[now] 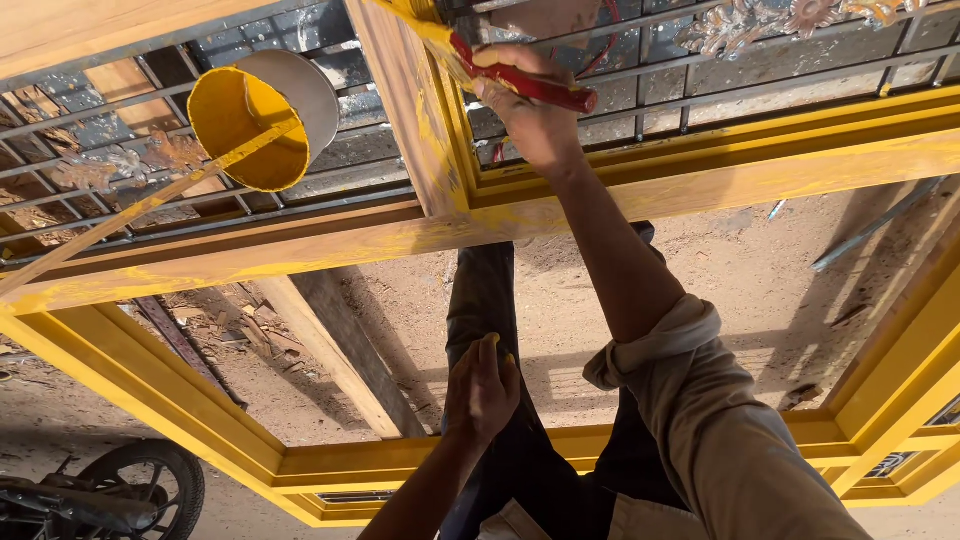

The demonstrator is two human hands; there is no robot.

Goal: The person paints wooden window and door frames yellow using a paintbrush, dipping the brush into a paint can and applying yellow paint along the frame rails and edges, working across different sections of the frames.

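No packages, labels, signs or screens show anywhere in this view of the yellow-painted frame (600,190).

A single camera, worn on the person's head, looks steeply down over the person's own arms and legs onto a yellow-painted wooden frame (640,190) and the dirt ground (700,290) beneath it. It sits close: the right hand (535,115) works near the top edge of the view at the frame's upright bar, and the left hand (482,385) rests on the thigh low in the middle. The frame's far rail runs across the upper half of the view, its near rail along the bottom.
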